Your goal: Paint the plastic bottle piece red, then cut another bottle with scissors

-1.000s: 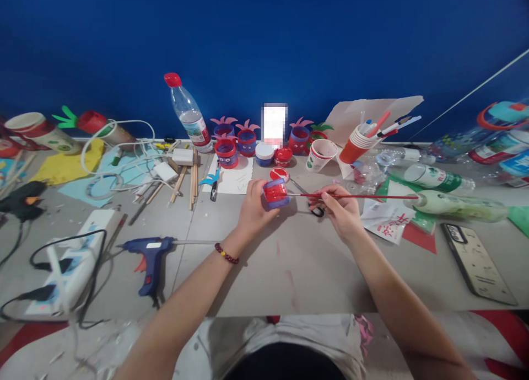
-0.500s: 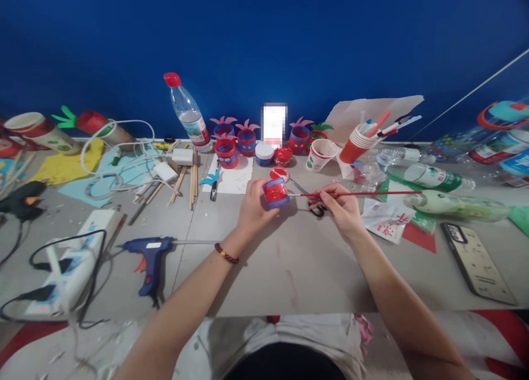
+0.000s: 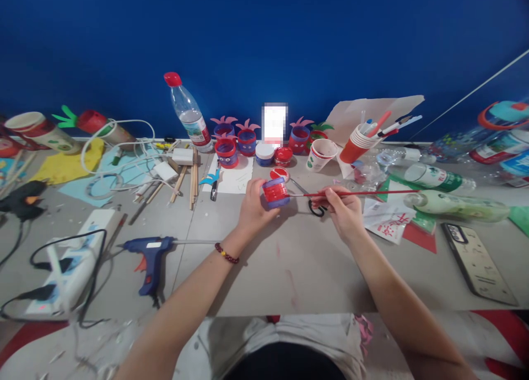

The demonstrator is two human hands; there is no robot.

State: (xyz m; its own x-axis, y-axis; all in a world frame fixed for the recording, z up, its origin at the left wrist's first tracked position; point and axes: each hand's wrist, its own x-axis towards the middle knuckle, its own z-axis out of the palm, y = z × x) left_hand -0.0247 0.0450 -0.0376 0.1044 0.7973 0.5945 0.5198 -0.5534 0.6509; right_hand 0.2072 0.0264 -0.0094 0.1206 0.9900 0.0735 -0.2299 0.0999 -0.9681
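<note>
My left hand (image 3: 253, 209) is closed round a small cup (image 3: 275, 192) painted red with blue bands, held on its side just above the grey table (image 3: 264, 269). My right hand (image 3: 343, 210) pinches a long red-handled paintbrush (image 3: 359, 193) that lies nearly level, its tip touching the cup's right side. Black-handled scissors (image 3: 314, 208) lie on the table between the two hands, partly hidden by my right fingers. A red paint lid (image 3: 280, 174) sits just behind the cup.
Painted cups (image 3: 226, 151), paint pots (image 3: 264, 154) and a water bottle (image 3: 188, 112) stand at the back. A blue glue gun (image 3: 151, 256) and power strip (image 3: 68, 267) lie to the left. Green bottles (image 3: 454, 204), a phone (image 3: 475, 261) and a cup of pens (image 3: 359, 143) sit to the right.
The brush handle has tilted slightly, its far end rising a little, and my right hand shifted slightly. The cup and my left hand stay in place.
</note>
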